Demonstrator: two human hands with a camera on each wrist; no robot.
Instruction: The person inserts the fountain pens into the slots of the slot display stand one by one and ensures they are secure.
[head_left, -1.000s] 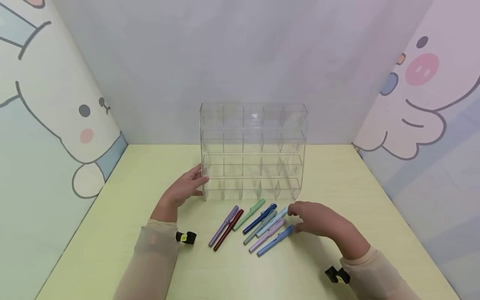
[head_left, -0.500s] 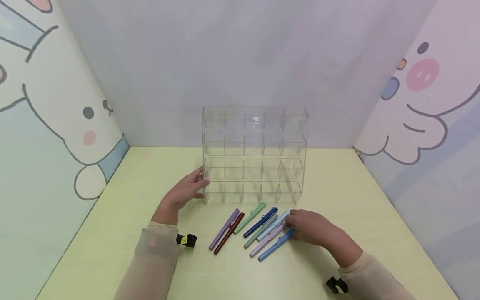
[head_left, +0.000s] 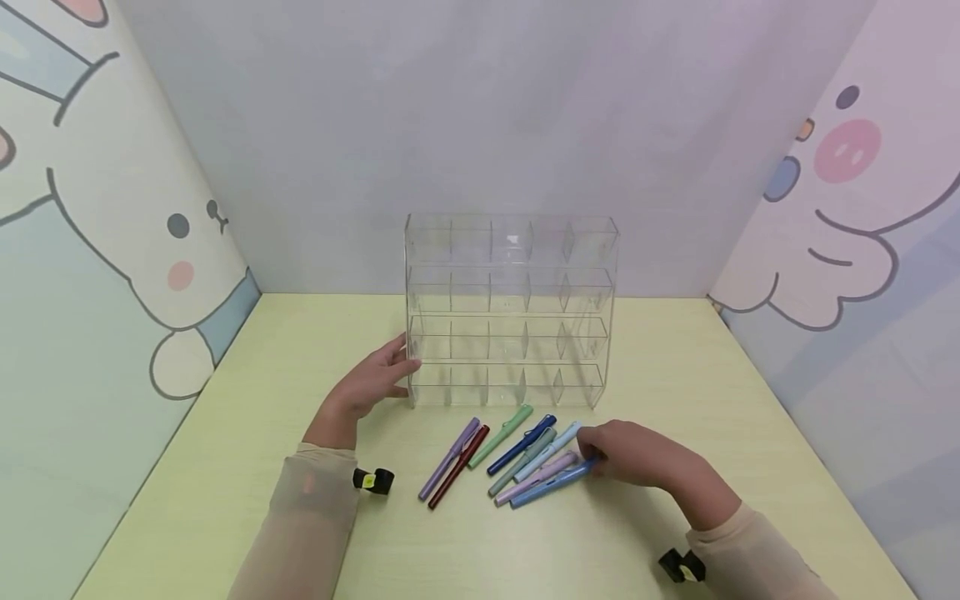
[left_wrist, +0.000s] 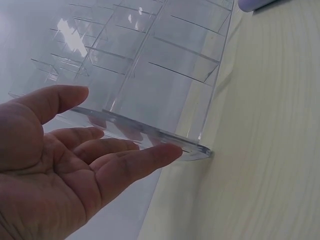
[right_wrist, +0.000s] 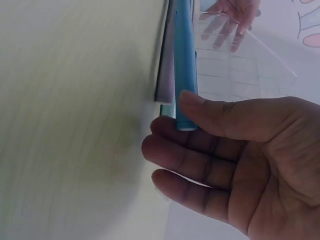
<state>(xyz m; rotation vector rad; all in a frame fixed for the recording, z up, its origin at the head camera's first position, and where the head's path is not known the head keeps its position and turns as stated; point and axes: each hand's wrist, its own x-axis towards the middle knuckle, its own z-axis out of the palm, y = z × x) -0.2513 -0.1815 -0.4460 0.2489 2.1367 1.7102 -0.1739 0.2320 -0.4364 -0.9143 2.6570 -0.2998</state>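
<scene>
In the head view my right hand (head_left: 626, 454) pinches the end of a blue pen (head_left: 551, 485). The right wrist view shows the thumb on one side of that blue pen (right_wrist: 185, 65) and curled fingers on the other. A pink pen (head_left: 532, 481) lies beside it, overlapped in part. My left hand (head_left: 371, 383) is at the left side of a clear acrylic rack (head_left: 506, 312). Its fairly straight fingers lie along the side panel, with the thumb near the front edge, as the left wrist view shows of the left hand (left_wrist: 65, 165).
Left of the pink pen lie a light blue pen (head_left: 549, 452), a grey-green pen (head_left: 522, 462), a navy pen (head_left: 521, 445) and a green pen (head_left: 501, 436). A dark red pen (head_left: 459, 467) and a purple pen (head_left: 450, 458) lie farther left. Cartoon-printed panels flank the table (head_left: 315, 325).
My right hand has reached the blue pen and taken hold of its end. The blue pen has swung to a flatter angle, against the pink one, which shifted slightly. The left hand stays put.
</scene>
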